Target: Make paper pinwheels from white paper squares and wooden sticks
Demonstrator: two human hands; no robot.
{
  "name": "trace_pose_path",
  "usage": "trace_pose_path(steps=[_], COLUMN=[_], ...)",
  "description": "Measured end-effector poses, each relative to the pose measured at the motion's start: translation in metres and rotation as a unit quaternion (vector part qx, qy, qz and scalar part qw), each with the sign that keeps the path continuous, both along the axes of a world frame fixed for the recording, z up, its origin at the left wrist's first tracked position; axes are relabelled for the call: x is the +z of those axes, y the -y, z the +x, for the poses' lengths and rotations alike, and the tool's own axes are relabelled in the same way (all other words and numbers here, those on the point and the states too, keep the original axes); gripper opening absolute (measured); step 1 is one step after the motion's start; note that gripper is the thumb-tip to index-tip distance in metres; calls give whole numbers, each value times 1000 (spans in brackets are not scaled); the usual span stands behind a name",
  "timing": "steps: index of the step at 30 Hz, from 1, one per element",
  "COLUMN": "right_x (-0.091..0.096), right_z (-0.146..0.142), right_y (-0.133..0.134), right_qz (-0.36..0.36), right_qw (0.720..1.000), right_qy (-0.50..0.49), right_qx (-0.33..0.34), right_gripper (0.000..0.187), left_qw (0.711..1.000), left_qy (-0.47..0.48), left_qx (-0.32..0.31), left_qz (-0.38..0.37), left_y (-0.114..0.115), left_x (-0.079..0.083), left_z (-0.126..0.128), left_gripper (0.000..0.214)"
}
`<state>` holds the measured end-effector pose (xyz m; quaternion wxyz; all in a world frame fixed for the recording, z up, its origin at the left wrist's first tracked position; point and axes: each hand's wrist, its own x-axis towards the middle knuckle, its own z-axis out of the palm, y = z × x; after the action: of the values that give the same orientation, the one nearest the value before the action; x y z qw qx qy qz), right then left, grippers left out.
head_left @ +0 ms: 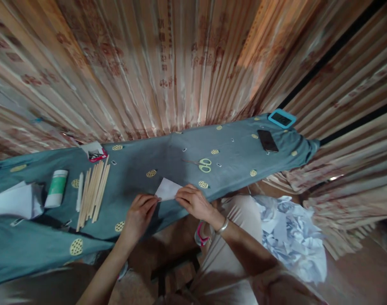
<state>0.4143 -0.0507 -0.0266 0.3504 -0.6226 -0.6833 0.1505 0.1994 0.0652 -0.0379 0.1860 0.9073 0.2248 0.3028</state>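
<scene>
A: Hand status?
B: Left hand (139,214) and right hand (195,202) both half curled, fingertips on one white paper sheet (168,188), at near edge of blue cloth (168,154). Pinching or pressing: can't tell.
A: Counts?
B: One scissors (203,165), one glue tube (56,188), one stick bundle (93,192), one black phone (267,140), one blue-cased device (281,118), one crumpled paper heap (290,237).

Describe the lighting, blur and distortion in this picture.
Head view: dim, warm light, brightest on the curtain at upper right; a soft shadow darkens the tablecloth behind the paper. Head view: the wide lens bows the tablecloth's edge and fans the curtain folds. Head view: left hand and right hand fairly sharp, bottom edge smeared.
</scene>
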Motion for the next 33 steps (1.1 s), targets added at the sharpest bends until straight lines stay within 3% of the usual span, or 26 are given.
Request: trace_pose_path(steps=[7, 12, 26, 30, 33], right_x=[-1, -7, -18, -18, -17], right_z=[6, 10, 7, 7, 6], right_y=[-8, -9, -16, -17, -19], right_qz=[-20, -14, -6, -7, 0], right_qw=[1000, 998, 988, 986, 986], right_qy=[-19, -56, -60, -54, -46], right_qx=[12, -6, -142, -155, -160], right_gripper=[20, 18, 17, 16, 16], left_qw=[998, 993, 983, 988, 996], left_qy=[21, -6, -32, -14, -44], left_qx=[48, 84, 149, 148, 76], left_qz=[-36, -80, -107, -52, 20], left_y=[4, 10, 10, 19, 35], left_x=[-16, -18, -15, -9, -7], left_z=[3, 5, 13, 13, 14], left_gripper=[34, 34, 22, 32, 38])
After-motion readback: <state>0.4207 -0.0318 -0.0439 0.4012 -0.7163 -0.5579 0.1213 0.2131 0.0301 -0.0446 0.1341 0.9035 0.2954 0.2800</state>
